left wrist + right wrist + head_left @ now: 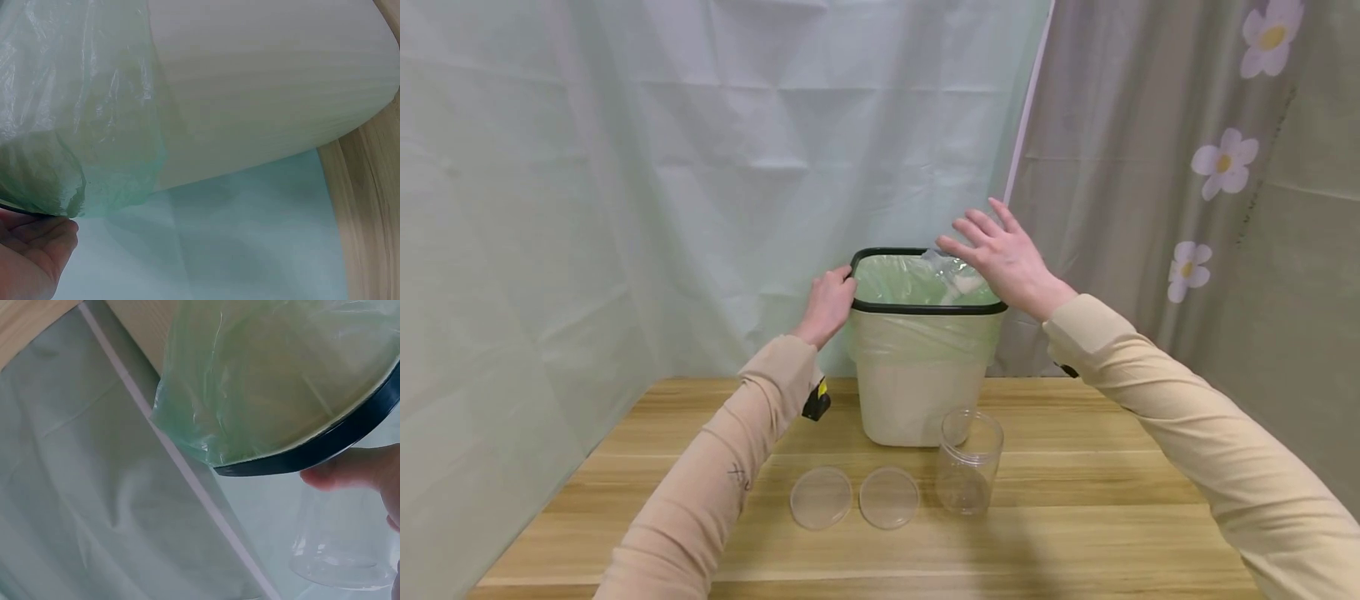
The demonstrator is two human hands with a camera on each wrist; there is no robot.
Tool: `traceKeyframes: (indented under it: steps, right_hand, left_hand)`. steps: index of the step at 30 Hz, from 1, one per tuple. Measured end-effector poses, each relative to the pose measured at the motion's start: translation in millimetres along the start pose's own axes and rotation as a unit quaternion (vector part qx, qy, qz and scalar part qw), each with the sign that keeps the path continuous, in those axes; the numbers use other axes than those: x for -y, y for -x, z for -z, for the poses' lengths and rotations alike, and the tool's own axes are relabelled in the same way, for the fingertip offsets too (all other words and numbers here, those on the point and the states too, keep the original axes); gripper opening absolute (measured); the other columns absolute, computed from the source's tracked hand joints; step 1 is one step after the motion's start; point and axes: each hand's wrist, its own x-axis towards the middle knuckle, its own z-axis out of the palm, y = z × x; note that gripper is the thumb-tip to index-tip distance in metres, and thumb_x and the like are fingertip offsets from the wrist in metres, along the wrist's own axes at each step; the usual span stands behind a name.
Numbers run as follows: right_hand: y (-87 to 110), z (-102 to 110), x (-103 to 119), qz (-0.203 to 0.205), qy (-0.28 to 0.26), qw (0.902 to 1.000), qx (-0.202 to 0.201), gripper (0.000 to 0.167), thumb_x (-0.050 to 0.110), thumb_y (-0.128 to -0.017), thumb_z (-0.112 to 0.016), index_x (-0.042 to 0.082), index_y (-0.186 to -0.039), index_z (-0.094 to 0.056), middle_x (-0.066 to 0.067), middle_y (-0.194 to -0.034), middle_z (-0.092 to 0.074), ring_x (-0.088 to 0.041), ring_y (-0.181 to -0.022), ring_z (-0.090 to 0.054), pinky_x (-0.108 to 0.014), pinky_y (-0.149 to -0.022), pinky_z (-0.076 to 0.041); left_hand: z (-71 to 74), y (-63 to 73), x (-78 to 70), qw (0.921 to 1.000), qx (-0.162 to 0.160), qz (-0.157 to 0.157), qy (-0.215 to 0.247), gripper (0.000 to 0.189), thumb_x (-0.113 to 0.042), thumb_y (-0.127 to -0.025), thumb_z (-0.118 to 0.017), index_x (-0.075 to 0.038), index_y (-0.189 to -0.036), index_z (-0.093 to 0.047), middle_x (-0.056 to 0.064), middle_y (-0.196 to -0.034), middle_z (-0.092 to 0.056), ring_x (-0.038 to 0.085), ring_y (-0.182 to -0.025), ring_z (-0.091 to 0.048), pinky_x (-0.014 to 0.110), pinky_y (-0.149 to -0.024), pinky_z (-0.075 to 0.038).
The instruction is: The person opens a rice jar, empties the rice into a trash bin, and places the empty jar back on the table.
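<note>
A cream trash bin [917, 400] with a black rim [925, 309] and a thin green liner bag [119, 106] stands upright on the wooden table. My left hand [830, 302] grips the rim on its left side, fingers curled at the edge. Over the right side of the opening is my right hand [1009, 262], its fingers spread. A clear plastic jar [344, 550] shows beside the thumb [337, 472] in the right wrist view; part of it is hidden. Nearer me, another clear jar [967, 492] stands on the table in front of the bin.
Two clear round lids lie flat on the table, a left lid [822, 498] and a right lid [889, 498], left of the standing jar. A pale curtain [737, 167] hangs behind the table [1097, 500], and a grey-beige curtain [1105, 167] with printed flowers hangs at the right.
</note>
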Motion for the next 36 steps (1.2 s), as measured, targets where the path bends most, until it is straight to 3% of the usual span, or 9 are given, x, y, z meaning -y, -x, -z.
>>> traceKeyframes:
  steps: [4, 9, 12, 16, 21, 24, 26, 31, 36]
  right_hand:
    - [-2.9, 2, 2, 0.024, 0.029, 0.9987, 0.035, 0.072, -0.021, -0.070, -0.062, 0.015, -0.130, -0.049, -0.016, -0.129, -0.043, -0.033, -0.124, -0.029, -0.044, -0.103, 0.000]
    - [-8.6, 6, 6, 0.088, 0.104, 0.9867, 0.088, 0.075, -0.013, -0.069, -0.070, 0.018, -0.133, -0.047, -0.014, -0.132, -0.040, -0.032, -0.125, -0.027, -0.045, -0.102, 0.003]
    - [-12.9, 7, 8, 0.151, 0.181, 0.9652, 0.113, 0.075, -0.007, -0.068, -0.073, 0.021, -0.132, -0.046, -0.012, -0.132, -0.040, -0.031, -0.125, -0.027, -0.046, -0.102, 0.003]
    - [-16.8, 7, 12, 0.216, 0.264, 0.9343, 0.103, 0.067, -0.005, -0.070, -0.072, 0.021, -0.126, -0.046, -0.009, -0.126, -0.043, -0.030, -0.122, -0.029, -0.048, -0.102, 0.001]
    - [-20.9, 9, 19, 0.260, 0.351, 0.8942, 0.098, 0.064, 0.005, -0.072, -0.071, 0.024, -0.126, -0.043, -0.007, -0.127, -0.042, -0.027, -0.121, -0.029, -0.049, -0.102, -0.001]
    - [-24.9, 12, 22, 0.271, 0.367, 0.8819, 0.117, 0.071, 0.012, -0.071, -0.074, 0.026, -0.132, -0.039, -0.006, -0.132, -0.039, -0.027, -0.124, -0.027, -0.050, -0.101, 0.001]
    - [-27.5, 13, 21, 0.259, 0.350, 0.8911, 0.129, 0.074, 0.012, -0.071, -0.075, 0.026, -0.133, -0.038, -0.006, -0.134, -0.038, -0.028, -0.125, -0.025, -0.050, -0.101, 0.002]
    - [-29.2, 15, 15, 0.196, 0.257, 0.9345, 0.149, 0.080, 0.003, -0.070, -0.075, 0.026, -0.136, -0.038, -0.006, -0.137, -0.038, -0.027, -0.128, -0.024, -0.049, -0.100, 0.006]
    - [-26.5, 14, 10, 0.183, 0.227, 0.9447, 0.150, 0.078, -0.002, -0.070, -0.074, 0.024, -0.135, -0.041, -0.009, -0.136, -0.039, -0.028, -0.127, -0.026, -0.048, -0.101, 0.006]
  left_hand:
    - [-0.9, 0.8, -0.3, 0.9999, 0.009, 0.005, 0.007, 0.042, -0.010, -0.090, -0.034, 0.008, -0.126, -0.047, 0.020, -0.122, -0.050, 0.029, -0.102, -0.047, 0.040, -0.085, -0.038]
    - [-1.7, 1.1, 0.0, 0.9999, 0.012, 0.008, 0.009, 0.041, -0.010, -0.090, -0.035, 0.008, -0.125, -0.048, 0.020, -0.121, -0.050, 0.028, -0.099, -0.047, 0.039, -0.083, -0.038]
    - [-1.2, 1.2, -0.2, 0.9999, 0.011, 0.010, 0.008, 0.043, -0.011, -0.090, -0.035, 0.007, -0.129, -0.044, 0.020, -0.128, -0.045, 0.027, -0.106, -0.046, 0.039, -0.088, -0.036]
    - [-0.4, 1.7, -1.0, 0.9999, 0.010, 0.008, 0.007, 0.042, -0.010, -0.090, -0.034, 0.008, -0.126, -0.046, 0.021, -0.125, -0.047, 0.028, -0.102, -0.046, 0.040, -0.086, -0.037]
    - [-0.2, 2.4, -1.5, 0.9999, 0.012, 0.004, 0.006, 0.043, -0.010, -0.090, -0.033, 0.008, -0.126, -0.047, 0.021, -0.121, -0.050, 0.030, -0.098, -0.046, 0.040, -0.083, -0.037]
    - [-0.9, 1.5, -0.4, 0.9999, 0.013, 0.006, 0.009, 0.042, -0.011, -0.090, -0.034, 0.008, -0.126, -0.047, 0.021, -0.118, -0.051, 0.030, -0.096, -0.046, 0.040, -0.080, -0.038]
    - [-1.4, 0.7, 0.6, 0.9998, 0.013, 0.007, 0.010, 0.043, -0.011, -0.090, -0.034, 0.008, -0.127, -0.046, 0.021, -0.119, -0.050, 0.030, -0.096, -0.045, 0.039, -0.080, -0.038]
    - [-2.4, 0.4, 1.0, 0.9999, 0.011, 0.009, 0.007, 0.041, -0.011, -0.090, -0.034, 0.007, -0.124, -0.048, 0.021, -0.120, -0.050, 0.029, -0.095, -0.046, 0.040, -0.081, -0.038]
    - [-2.0, -0.1, 0.1, 0.9999, 0.010, 0.007, 0.007, 0.043, -0.011, -0.090, -0.033, 0.007, -0.127, -0.046, 0.020, -0.125, -0.048, 0.029, -0.101, -0.046, 0.041, -0.085, -0.037]
